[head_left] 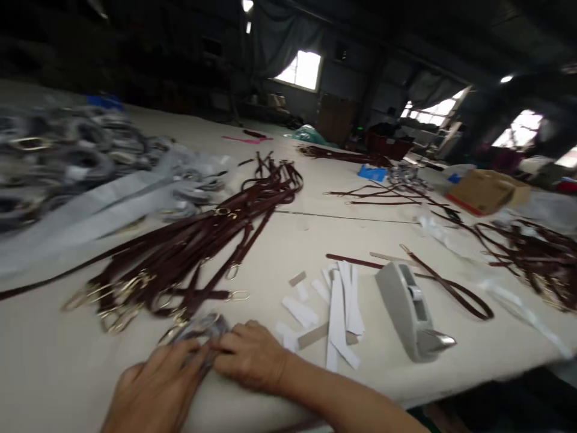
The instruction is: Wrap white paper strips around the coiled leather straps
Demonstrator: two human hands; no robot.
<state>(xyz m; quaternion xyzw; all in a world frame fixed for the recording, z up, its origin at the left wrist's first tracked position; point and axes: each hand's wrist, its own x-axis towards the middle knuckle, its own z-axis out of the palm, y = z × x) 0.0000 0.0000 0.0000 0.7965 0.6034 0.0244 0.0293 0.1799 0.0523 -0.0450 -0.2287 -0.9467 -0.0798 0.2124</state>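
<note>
A small gray wrapped bundle [198, 338] is held above the near edge of the cream-covered worktable [54, 367]. The bundle is pressed between the left hand [153, 385] and the right hand [250, 355], with the fingers of both hands curled inward and brought together over it; the exact pinch points cannot be told. A fanned pile of dark brown leather straps [180, 252] with brass-coloured rings is laid just beyond the hands. White paper strips [338, 313] are placed to the right of the right hand, and a gray tape dispenser [408, 310] is positioned beyond them. Gray wrapped strap bundles [67, 159] are heaped at the far left.
</note>
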